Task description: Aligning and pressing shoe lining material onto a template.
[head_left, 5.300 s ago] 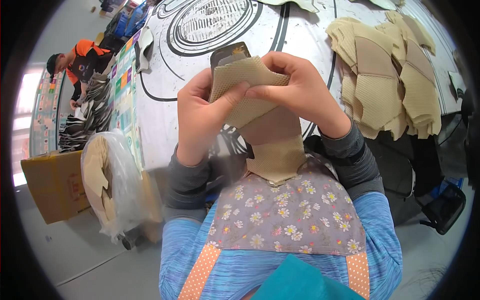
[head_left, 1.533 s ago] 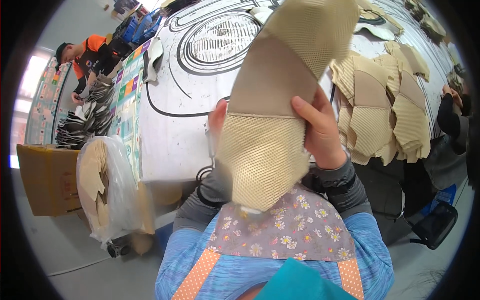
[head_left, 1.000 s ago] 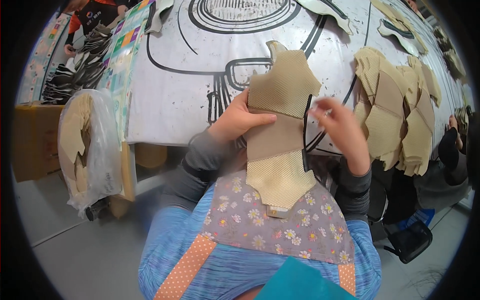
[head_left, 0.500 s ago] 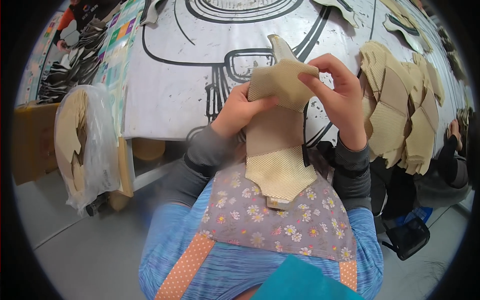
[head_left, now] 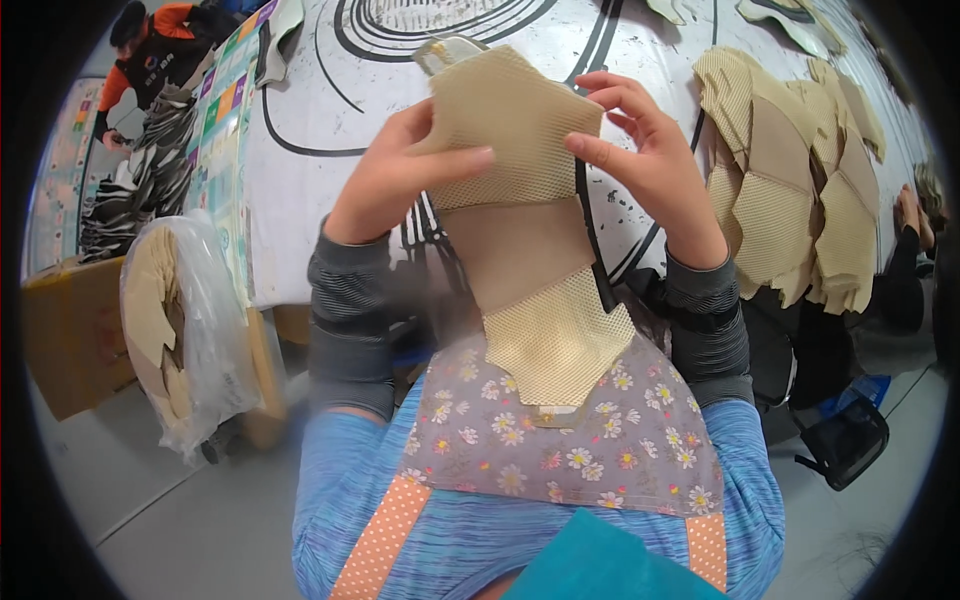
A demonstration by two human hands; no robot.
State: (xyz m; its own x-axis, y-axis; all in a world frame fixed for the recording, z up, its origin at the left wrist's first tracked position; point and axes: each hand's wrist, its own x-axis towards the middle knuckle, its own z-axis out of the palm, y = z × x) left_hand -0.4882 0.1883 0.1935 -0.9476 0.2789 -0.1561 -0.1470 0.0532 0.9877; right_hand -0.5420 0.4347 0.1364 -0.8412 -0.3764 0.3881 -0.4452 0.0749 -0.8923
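Observation:
A beige fabric panel [head_left: 520,245], with open mesh at both ends, a smooth tan band across the middle and black edging on its right side, stretches from my lap up over the table edge. A pale tip pokes out beyond its top. My left hand [head_left: 395,170] grips the left edge of the upper mesh part, thumb across the front, fingers hidden behind. At the upper right corner my right hand [head_left: 645,155] has its fingers spread and curved, the thumb tip against the panel's edge. The lower mesh end rests on my floral apron [head_left: 560,455].
Stacked beige mesh panels [head_left: 785,190] hang over the table edge at right. At left, a clear plastic bag [head_left: 210,340] holds more beige pieces beside a cardboard box [head_left: 75,340]. Beyond it are piled dark pieces [head_left: 150,180] and a co-worker [head_left: 165,55]. A dark chair [head_left: 845,440] stands low right.
The panel's upper end has shifted left and farther up over the table, tilting leftward. My left hand has moved left with it. My right hand's pinch on the corner has loosened, fingers spreading.

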